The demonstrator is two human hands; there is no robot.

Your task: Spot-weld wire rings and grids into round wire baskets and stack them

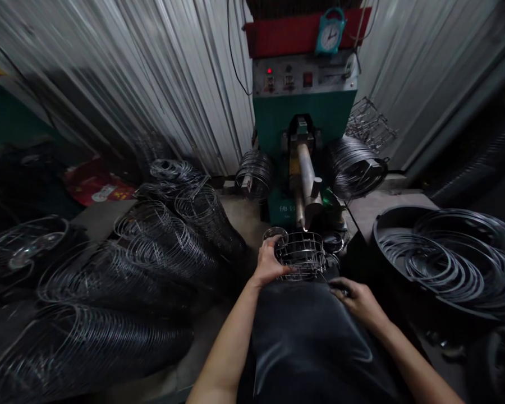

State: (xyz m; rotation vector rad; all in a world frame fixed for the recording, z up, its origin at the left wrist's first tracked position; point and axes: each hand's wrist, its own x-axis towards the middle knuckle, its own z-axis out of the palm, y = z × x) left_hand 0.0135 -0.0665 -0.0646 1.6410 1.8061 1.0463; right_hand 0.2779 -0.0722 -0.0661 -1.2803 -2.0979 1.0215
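Note:
My left hand [270,264] grips the left side of a round wire basket [305,255], with the thumb low on its near side. The basket sits under the electrode arm [307,168] of a green spot welder [263,112], and a small bright glow shows where the tip meets its rim. My right hand [353,297] is closed in a pinch just right of the basket, apart from it. Its fingertips are dark, and a thin wire seems to stick out from them, too blurred to be sure. A dark apron [311,342] covers my lap below both hands.
Stacks of wire rings [164,241] stand on the left. Ring bundles hang on either side of the welder, a left bundle [255,171] and a right bundle [357,168]. A black tub [379,247] of loose rings [441,264] is at right. A blue clock [330,35] hangs above.

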